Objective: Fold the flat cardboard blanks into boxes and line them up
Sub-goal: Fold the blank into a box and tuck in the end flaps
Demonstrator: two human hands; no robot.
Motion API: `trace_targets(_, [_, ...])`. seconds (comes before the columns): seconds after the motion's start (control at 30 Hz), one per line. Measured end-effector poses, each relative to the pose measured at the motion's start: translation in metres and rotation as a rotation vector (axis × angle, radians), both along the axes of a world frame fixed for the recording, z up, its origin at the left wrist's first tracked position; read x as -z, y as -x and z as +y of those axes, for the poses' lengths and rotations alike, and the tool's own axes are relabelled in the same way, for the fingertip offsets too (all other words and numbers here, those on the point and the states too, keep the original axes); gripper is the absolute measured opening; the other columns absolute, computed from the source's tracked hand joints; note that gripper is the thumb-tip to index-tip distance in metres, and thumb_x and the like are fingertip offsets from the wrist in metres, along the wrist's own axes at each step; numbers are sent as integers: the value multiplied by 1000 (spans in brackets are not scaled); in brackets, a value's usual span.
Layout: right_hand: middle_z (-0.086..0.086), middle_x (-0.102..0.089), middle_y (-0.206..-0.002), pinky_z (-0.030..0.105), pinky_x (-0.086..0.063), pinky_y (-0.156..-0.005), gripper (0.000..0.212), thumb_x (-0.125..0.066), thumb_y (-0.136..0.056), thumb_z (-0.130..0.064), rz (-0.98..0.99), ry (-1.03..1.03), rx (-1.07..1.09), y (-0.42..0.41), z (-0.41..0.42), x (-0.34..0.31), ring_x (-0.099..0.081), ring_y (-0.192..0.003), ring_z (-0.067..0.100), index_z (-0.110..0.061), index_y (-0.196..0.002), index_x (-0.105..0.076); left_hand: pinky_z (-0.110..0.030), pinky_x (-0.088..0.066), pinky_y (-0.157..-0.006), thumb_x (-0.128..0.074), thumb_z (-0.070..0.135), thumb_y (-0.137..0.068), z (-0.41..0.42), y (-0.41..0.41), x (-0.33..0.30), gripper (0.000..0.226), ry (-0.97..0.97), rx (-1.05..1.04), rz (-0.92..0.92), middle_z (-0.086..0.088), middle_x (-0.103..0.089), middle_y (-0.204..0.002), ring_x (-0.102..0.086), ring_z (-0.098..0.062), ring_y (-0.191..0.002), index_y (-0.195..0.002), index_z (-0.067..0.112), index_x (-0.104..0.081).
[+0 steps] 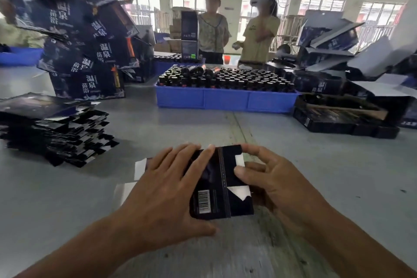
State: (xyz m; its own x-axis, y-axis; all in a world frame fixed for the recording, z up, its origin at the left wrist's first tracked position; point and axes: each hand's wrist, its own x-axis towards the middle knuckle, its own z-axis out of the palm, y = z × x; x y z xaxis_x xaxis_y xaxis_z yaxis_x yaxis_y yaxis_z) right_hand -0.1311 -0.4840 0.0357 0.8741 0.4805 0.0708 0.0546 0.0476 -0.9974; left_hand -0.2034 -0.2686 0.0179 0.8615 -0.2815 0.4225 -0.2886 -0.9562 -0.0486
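The left hand [167, 187] presses flat, the right hand [270, 183] pinches the dark flat cardboard blank [222, 187]; its creases should be squared before it is opened.

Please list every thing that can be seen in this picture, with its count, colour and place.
Flat dark cardboard blank with barcode: one, black, table centre, under both hands.
Stack of flat dark blanks: one, black, table left.
Pile of folded dark boxes: one, navy, far left.
Blue plastic crate: one, blue, table middle, full of dark bottles.
Heap of opened boxes: one, dark, far right.
Grey table: one.
Standing people: two, behind the crate.
Left hand: presses the blank.
Right hand: grips the blank's right edge.
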Motion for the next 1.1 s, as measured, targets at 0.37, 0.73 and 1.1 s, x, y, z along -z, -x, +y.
trace_targets(0.37, [6, -78, -100, 30, -58, -66, 27, -68, -81, -44, 57, -5, 46, 1, -1, 3, -76, -87, 25, -25, -99, -75, -40, -50, -94, -42, 84, -74, 9, -1, -13, 109, -51, -51, -255, -9, -60, -130, -51, -21, -112, -150, 6, -33])
trace_targets(0.73, [0, -79, -94, 26, -60, -64, 11, -72, -80, -25, -172, 80, 4, 14, 4, 4, -77, -85, 18, -30, -89, -69, -48, -52, -89, -47, 85, -76, 6, 0, -12, 109, -162, 6, -282, -13, -59, -125, -62, -29, -106, -150, 7, -34])
trace_targets(1.1, [-7, -78, -91, 21, -57, -57, 33, -64, -95, -11, -311, 105, 56, 23, 8, 1, -76, -79, 14, -41, -110, -66, -48, -48, -93, -43, 76, -91, -3, 2, -11, 87, -54, 94, -383, -13, -59, -131, -59, -29, -112, -149, 12, -35])
